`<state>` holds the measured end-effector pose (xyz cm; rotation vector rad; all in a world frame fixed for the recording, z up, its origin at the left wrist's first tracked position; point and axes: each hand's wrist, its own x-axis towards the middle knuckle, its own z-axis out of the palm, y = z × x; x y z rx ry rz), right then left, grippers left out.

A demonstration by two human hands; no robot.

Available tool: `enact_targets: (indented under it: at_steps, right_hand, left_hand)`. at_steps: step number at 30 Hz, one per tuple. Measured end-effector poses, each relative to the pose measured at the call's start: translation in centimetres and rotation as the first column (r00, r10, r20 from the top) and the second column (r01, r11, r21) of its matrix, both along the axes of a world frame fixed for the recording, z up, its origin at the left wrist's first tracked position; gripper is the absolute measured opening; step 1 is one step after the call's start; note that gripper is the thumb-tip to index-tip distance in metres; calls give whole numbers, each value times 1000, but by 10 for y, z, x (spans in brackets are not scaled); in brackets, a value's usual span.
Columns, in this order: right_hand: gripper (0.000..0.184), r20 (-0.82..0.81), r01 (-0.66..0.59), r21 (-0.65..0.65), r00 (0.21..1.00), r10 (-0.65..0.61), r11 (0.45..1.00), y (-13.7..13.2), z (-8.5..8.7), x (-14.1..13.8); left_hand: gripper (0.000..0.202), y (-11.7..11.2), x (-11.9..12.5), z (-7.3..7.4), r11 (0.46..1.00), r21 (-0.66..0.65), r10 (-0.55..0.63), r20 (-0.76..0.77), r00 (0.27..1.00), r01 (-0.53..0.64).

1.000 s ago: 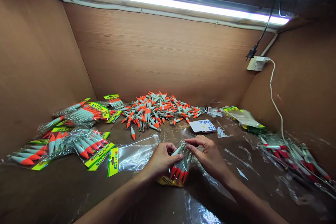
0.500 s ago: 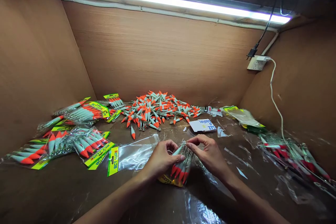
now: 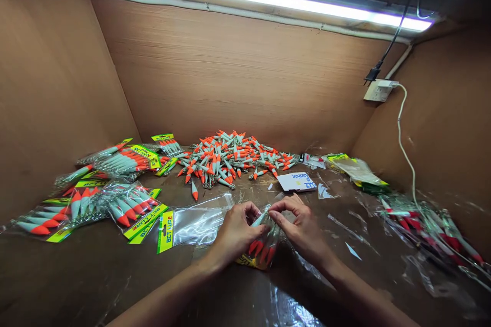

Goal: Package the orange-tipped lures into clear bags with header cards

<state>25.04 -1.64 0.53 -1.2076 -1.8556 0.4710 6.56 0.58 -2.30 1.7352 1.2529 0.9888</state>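
My left hand (image 3: 240, 230) is closed, thumb and fingers pinching the left side of a clear bag of fishing lures (image 3: 261, 253). The lures in it are pale with orange ends pointing down at a yellow label. One pale lure (image 3: 260, 218) shows between my left thumb and fingers; I cannot tell whether it lies inside the bag. My right hand (image 3: 297, 222) pinches with thumb and forefinger at the upper end, beside the lures' metal hooks (image 3: 267, 209). Left of my hands lies a flat clear bag (image 3: 195, 222) with a yellow-green header card.
A heap of loose orange-and-pale lures (image 3: 226, 158) lies at the back. Filled lure packets (image 3: 126, 202) pile up on the left. A white card (image 3: 296, 182), a stack of bags (image 3: 355, 171) and red-and-pale lures (image 3: 433, 230) are to the right. A white cable (image 3: 401, 127) hangs down there.
The view has shifted slightly. My right fingertips have moved a little left and closer to the hook ends; both hands stay at the bag.
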Motion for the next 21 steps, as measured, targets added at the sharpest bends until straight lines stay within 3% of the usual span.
enact_targets:
  at_steps: [4,8,11,14,16,18,20,21]
  right_hand:
    - [13,-10,5,37,1000,-5,999,-2,4,4]
    - [13,-95,67,92,994,-58,993,7,14,22]
    - [10,-70,-45,15,997,46,999,17,18,33]
    - [9,-89,-163,-110,984,153,980,26,10,36]
    - [14,-142,-262,-240,962,233,935,31,0,36]
    - [21,-201,-375,-382,926,320,845,34,-11,35]
    - [25,-192,-428,-460,904,383,778,34,-20,34]
    - [25,-149,-423,-462,904,402,780,34,-23,32]
  left_hand:
    - [22,1,1,1,1000,-14,-7,67,998,8]
    - [33,7,-4,2,975,-153,-130,210,969,164]
    - [42,12,-12,7,910,-285,-216,291,932,300]
    - [52,17,-25,15,808,-422,-299,308,903,411]
    - [58,21,-34,17,740,-491,-387,248,888,460]
    - [64,25,-42,17,691,-540,-479,157,864,481]
    - [69,28,-46,14,673,-563,-537,73,841,479]
    - [69,29,-47,12,678,-562,-549,43,835,474]
